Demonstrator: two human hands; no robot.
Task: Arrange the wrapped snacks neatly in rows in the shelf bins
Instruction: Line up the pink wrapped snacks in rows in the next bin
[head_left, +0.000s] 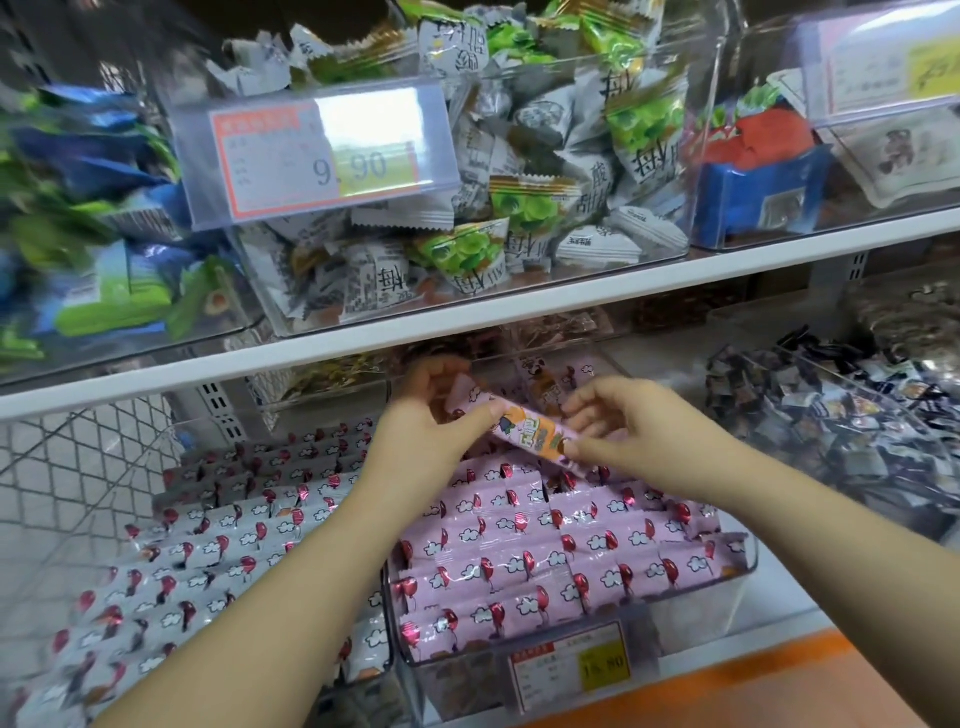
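A person is holding a pink wrapped snack (524, 428) just above the middle clear bin (749, 564), left hand (426, 434) and right hand (626, 431) each pinching one end. They are probably levelling it to match the rows (545, 540) below.

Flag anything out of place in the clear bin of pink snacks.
Behind the upright rows in the clear plastic bin, a few pink wrapped snacks lie face up, unlike them. The left hand and right hand hold another pink pack above.

Price label (322, 156) above; wire mesh (78, 457) left
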